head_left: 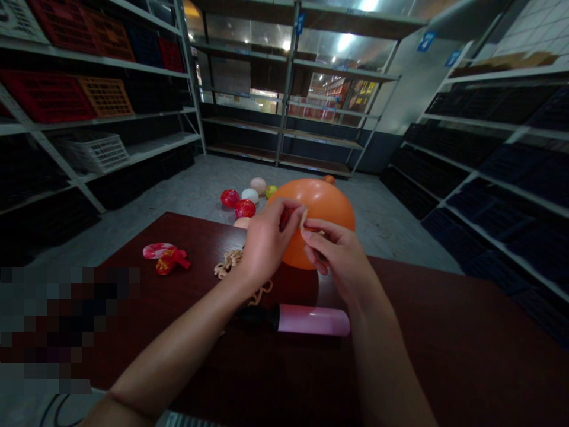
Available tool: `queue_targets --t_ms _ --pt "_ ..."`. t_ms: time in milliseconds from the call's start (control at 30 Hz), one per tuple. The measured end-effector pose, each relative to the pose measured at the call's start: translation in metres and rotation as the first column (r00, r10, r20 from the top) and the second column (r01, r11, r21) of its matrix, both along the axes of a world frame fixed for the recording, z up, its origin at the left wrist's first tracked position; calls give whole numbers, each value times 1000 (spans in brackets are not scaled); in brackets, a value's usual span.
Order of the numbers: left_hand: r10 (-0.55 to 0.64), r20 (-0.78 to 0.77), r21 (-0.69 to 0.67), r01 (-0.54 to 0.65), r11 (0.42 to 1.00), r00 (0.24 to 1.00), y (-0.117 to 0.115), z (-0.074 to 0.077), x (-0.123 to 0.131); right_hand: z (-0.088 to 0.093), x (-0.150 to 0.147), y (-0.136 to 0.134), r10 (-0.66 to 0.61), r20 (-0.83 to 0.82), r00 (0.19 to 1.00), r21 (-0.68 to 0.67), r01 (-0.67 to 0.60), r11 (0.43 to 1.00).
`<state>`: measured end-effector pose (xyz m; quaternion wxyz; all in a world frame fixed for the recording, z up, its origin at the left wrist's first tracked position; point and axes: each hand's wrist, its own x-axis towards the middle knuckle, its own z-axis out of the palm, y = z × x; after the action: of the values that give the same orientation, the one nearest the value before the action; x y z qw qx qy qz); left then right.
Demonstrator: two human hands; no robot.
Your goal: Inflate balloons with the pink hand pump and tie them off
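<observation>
A large inflated orange balloon (pixel 317 198) is just behind my two hands, over the far edge of the table. My left hand (pixel 267 237) is closed, thumb and fingers pinching a pale string (pixel 303 220) in front of the balloon. From the other side, my right hand (pixel 342 255) pinches the same string, its lower fingers curled near the balloon's underside. Something red shows between my left fingers, too covered to name. Below my hands lies a pink balloon pump (pixel 313 320) with a black end. Tangled beige strings (pixel 229 262) lie beside my left wrist, partly hidden.
On the dark wooden table (pixel 444 320), uninflated red balloons (pixel 166 264) and a pink-white one (pixel 157 251) lie at left. Several small inflated balloons (pixel 245 209) sit on the floor beyond. Shelving racks (pixel 284 89) stand on three sides, with crates (pixel 104 96) at left.
</observation>
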<state>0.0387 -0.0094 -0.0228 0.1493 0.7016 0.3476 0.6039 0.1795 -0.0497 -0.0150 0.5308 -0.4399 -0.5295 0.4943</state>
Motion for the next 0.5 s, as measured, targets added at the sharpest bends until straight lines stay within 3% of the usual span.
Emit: queue_targets --t_ms 133,233,367,500 --pt "18 1 -11 -18 1000 1000 -2 -1 0 -3 -9 1 -40 29 999 22 39 999" --pt "-55 43 -73 58 996 998 1 -1 1 -5 -13 2 -88 16 996 44 87 995" --pt "-136 115 -146 152 978 984 6 0 0 -4 -14 0 -55 33 998 29 54 998" --pt "-88 88 -153 101 983 992 7 1 -2 -5 -15 -1 -49 18 999 18 49 999"
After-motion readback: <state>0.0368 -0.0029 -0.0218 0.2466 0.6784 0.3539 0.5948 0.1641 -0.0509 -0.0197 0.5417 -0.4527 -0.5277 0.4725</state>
